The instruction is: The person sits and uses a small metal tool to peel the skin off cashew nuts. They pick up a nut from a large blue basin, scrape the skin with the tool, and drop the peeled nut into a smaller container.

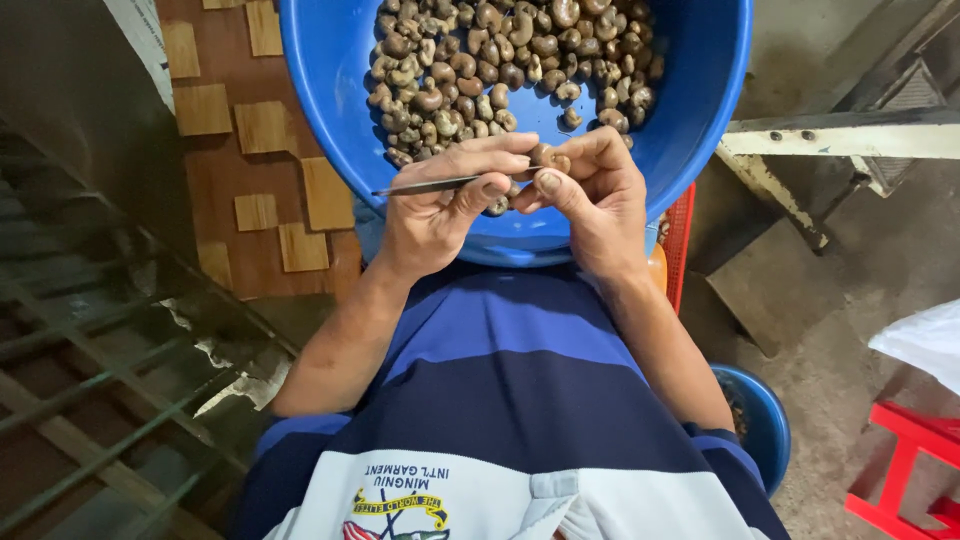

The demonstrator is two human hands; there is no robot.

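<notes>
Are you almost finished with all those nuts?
Not nearly. No finished pile shows here, so what's done can't be told. In hand: the right hand pinches one nut while the left hand works a thin pick at it. Left: a big heap of brown nuts fills the blue basin.

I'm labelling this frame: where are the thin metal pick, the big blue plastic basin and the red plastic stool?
thin metal pick (425, 185): head view, mid-shaft.
big blue plastic basin (325, 120): head view, left inner wall.
red plastic stool (905, 470): head view, leg.
</notes>
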